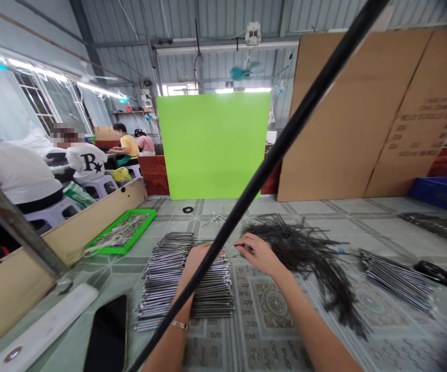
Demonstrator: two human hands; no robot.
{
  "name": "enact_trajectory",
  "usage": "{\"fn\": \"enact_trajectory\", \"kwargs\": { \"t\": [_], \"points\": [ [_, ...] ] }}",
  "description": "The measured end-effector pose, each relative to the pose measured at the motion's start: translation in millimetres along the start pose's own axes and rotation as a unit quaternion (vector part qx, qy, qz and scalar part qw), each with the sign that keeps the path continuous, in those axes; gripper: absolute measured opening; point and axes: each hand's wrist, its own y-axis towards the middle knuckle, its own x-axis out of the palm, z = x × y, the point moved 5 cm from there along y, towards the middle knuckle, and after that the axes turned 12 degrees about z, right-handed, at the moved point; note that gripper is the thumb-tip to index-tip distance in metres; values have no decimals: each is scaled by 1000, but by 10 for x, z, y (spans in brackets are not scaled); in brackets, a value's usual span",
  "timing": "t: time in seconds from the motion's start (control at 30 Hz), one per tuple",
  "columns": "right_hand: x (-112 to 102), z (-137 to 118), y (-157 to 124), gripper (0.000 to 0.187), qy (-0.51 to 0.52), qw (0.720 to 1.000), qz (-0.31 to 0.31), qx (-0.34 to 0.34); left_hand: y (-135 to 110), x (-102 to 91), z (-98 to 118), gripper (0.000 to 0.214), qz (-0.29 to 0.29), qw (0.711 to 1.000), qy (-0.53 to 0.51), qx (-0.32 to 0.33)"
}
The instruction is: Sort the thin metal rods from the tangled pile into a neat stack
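Patterned sheeting [215, 356] is spread over the table, and a green board [215, 144] is stood beyond both hands. Stacked metal rods [161, 279] are seen under and on either side of the left hand [198, 258]; its fingers are partly hidden by a black bar [281, 150], so its grip cannot be told. On the right hand [260, 253], thumb and forefinger are brought close together; whether anything is pinched cannot be made out. Dark strands [301, 243] are heaped just right of it. Left of the left hand, a green-rimmed tray [141, 230] is placed.
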Motion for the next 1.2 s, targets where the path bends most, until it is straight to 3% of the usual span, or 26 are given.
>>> {"fn": "enact_trajectory", "kwargs": {
  "t": [0.27,0.37,0.43,0.5,0.6,0.73,0.83,0.97,1.2],
  "points": [
    [325,-87,-72,14,41,996,-72,30,-28,19,236,36,62,995,-77,19],
    [449,-108,-85,14,108,991,-54,65,-64,-51,219,45,209,971,-114,19],
    [472,-72,-74,16,173,979,-20,106,-117,-150,130,52,339,933,-123,17],
    [450,1,-57,20,242,958,29,149,-156,-225,9,54,417,902,-112,-1],
    [392,119,-43,26,304,930,90,187,-160,-303,-174,57,456,884,-92,-49],
    [404,166,-49,28,289,930,104,203,-163,-396,-381,62,482,867,-79,-104],
    [495,32,-20,23,215,961,73,156,-190,-454,-507,61,502,850,-77,-138],
    [725,-297,50,16,81,997,5,17,-219,-497,-602,58,512,839,-74,-170],
    [1166,-542,35,16,-81,988,-95,-87,-220,-486,-648,62,495,845,-61,-194]
  ]
}}
